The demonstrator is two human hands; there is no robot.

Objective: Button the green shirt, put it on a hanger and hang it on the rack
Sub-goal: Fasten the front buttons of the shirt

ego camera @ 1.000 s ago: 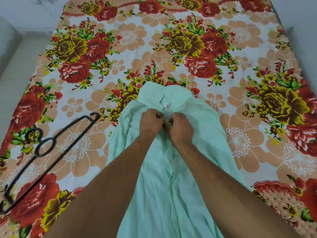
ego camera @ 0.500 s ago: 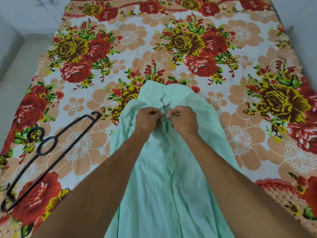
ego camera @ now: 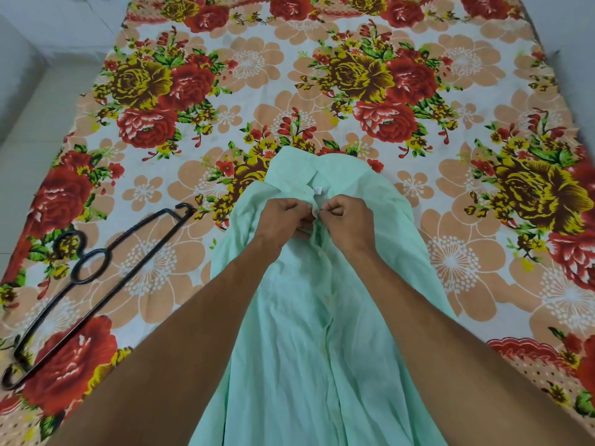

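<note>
A pale green shirt (ego camera: pixel 302 333) lies front-up on the bed with its collar pointing away from me. Just below the collar, my left hand (ego camera: pixel 283 217) pinches the left edge of the placket. Close beside it, my right hand (ego camera: pixel 347 218) pinches the right edge, and the fingertips of both almost meet at a small white button. A white label shows inside the collar. A black hanger (ego camera: pixel 93 275) lies flat on the bed to the left of the shirt, apart from it. No rack is in view.
The bed is covered by a floral sheet (ego camera: pixel 450 123) with red and yellow roses. A pale floor (ego camera: pixel 35 101) runs along the bed's left side, and a white wall shows at the right.
Both hands have spread slightly apart and shifted a little toward the collar, still working the shirt's top placket. The hanger has not moved.
</note>
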